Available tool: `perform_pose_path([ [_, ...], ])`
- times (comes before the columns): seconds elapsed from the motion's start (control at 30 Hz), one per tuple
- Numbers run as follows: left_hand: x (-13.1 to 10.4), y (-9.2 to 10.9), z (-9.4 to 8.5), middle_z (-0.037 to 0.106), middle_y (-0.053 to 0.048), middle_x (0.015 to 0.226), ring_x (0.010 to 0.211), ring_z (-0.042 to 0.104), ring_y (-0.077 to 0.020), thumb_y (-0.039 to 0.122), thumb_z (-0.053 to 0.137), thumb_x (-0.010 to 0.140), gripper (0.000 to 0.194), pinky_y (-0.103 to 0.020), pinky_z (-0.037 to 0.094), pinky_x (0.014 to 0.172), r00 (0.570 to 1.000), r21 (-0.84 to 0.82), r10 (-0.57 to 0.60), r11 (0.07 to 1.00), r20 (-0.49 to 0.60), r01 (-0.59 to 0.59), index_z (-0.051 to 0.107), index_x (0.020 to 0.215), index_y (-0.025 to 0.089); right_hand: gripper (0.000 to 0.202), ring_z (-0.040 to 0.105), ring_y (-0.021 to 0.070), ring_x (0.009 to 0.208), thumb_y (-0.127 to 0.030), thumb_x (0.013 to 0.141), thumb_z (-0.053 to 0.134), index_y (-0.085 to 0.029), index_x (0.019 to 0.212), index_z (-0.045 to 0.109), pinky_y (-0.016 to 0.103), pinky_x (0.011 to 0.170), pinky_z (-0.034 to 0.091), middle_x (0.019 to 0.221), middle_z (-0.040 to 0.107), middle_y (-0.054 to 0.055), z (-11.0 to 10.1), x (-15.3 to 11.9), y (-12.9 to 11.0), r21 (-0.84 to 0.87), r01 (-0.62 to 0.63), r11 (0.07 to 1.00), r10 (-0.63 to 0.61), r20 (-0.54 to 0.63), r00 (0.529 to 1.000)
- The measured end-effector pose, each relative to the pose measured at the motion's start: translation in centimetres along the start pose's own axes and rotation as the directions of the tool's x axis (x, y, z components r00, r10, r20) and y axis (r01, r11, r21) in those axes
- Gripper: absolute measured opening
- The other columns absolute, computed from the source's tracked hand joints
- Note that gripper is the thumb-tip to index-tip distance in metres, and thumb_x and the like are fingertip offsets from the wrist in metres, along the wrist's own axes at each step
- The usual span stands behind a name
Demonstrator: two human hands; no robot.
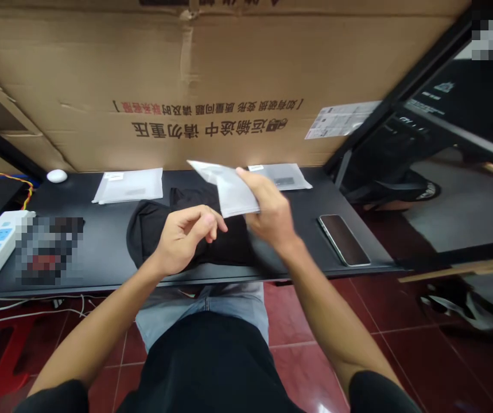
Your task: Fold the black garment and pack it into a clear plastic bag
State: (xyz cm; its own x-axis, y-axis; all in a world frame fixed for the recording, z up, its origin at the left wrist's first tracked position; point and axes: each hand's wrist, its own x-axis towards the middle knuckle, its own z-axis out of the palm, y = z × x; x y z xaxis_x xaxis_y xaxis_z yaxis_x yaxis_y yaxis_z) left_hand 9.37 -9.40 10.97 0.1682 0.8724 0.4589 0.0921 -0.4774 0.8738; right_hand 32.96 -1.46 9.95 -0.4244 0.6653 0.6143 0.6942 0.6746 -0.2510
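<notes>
Right hand (272, 212) is clamping the white pouch (238, 194) by one end, over the black cloth (146, 226) on the counter (104, 232); left hand (186, 236) is hovering empty, fingers loosely apart. One-sided grip is probably risking a slip or sag.

"What finish is being seen on the white packet (236, 192)?"

"A thin, smooth, plastic-looking sheet is being seen, while matt, soft-looking fabric is being shown by the black cloth (229, 245)."

"What is being noticed around them?"

"Light is being reflected by the glossy phone (344, 240) and the shiny floor tiles (291, 321); matt, creased cardboard is being seen on the box (229, 63)."
</notes>
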Motion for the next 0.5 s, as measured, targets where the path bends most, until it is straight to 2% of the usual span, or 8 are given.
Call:
perform_pose_path([
  [0.07, -0.3, -0.9, -1.3, 0.077, -0.007, 0.09, 0.093, 0.075, -0.0233, 0.047, 0.063, 0.111, 0.036, -0.039, 0.06, 0.089, 0.994, 0.166, 0.006, 0.986, 0.106, -0.023, 0.071, 0.085, 0.022, 0.081, 0.053, 0.0319, 0.16, -0.003, 0.096, 0.046, -0.023, 0.174, 0.048, 0.053, 0.132, 0.046, 0.171, 0.059, 0.011, -0.8, 1.3, 5.0, -0.158, -0.074, 0.985, 0.071, -0.022, 0.997],
  [0.17, -0.9, -3.2, -2.9, 0.083, -0.008, 0.112, 0.109, 0.076, -0.0236, 0.036, 0.062, 0.111, 0.021, -0.042, 0.056, 0.107, 0.985, 0.429, 0.001, 0.9, 0.175, -0.077, 0.076, 0.103, 0.022, 0.077, 0.051, 0.0344, 0.159, -0.004, 0.095, 0.053, -0.019, 0.17, 0.054, 0.055, 0.133, 0.04, 0.169, 0.059, 0.016, -1.1, 2.6, 12.8, -0.322, -0.14, 0.936, 0.147, -0.002, 0.989],
  [0.27, -1.8, -5.6, -4.0, 0.083, -0.008, 0.116, 0.113, 0.075, -0.0246, 0.033, 0.058, 0.111, 0.021, -0.045, 0.054, 0.112, 0.966, 0.557, -0.045, 0.824, 0.255, -0.109, 0.076, 0.107, 0.023, 0.074, 0.047, 0.0339, 0.16, -0.002, 0.097, 0.053, -0.021, 0.169, 0.054, 0.06, 0.133, 0.031, 0.171, 0.056, 0.019, -0.7, 3.0, 18.6, -0.43, -0.137, 0.893, 0.228, 0.166, 0.959],
  [0.37, -2.6, -7.4, -4.8, 0.082, -0.009, 0.122, 0.118, 0.073, -0.0261, 0.033, 0.059, 0.11, 0.02, -0.046, 0.054, 0.113, 0.944, 0.628, -0.119, 0.771, 0.307, -0.107, 0.077, 0.108, 0.023, 0.073, 0.047, 0.0317, 0.159, 0.0, 0.099, 0.052, -0.021, 0.168, 0.056, 0.057, 0.13, 0.031, 0.171, 0.056, 0.02, 0.2, 2.6, 21.3, -0.439, -0.104, 0.892, 0.24, 0.266, 0.933],
  [0.5, -3.5, -8.7, -5.5, 0.081, -0.01, 0.126, 0.123, 0.072, -0.0261, 0.033, 0.059, 0.11, 0.02, -0.047, 0.053, 0.114, 0.947, 0.656, -0.138, 0.749, 0.291, -0.093, 0.077, 0.107, 0.023, 0.067, 0.043, 0.0323, 0.165, -0.008, 0.107, 0.055, -0.017, 0.173, 0.05, 0.051, 0.129, 0.033, 0.177, 0.046, 0.025, 1.8, 1.4, 22.1, -0.426, -0.06, 0.903, 0.231, 0.362, 0.903],
])
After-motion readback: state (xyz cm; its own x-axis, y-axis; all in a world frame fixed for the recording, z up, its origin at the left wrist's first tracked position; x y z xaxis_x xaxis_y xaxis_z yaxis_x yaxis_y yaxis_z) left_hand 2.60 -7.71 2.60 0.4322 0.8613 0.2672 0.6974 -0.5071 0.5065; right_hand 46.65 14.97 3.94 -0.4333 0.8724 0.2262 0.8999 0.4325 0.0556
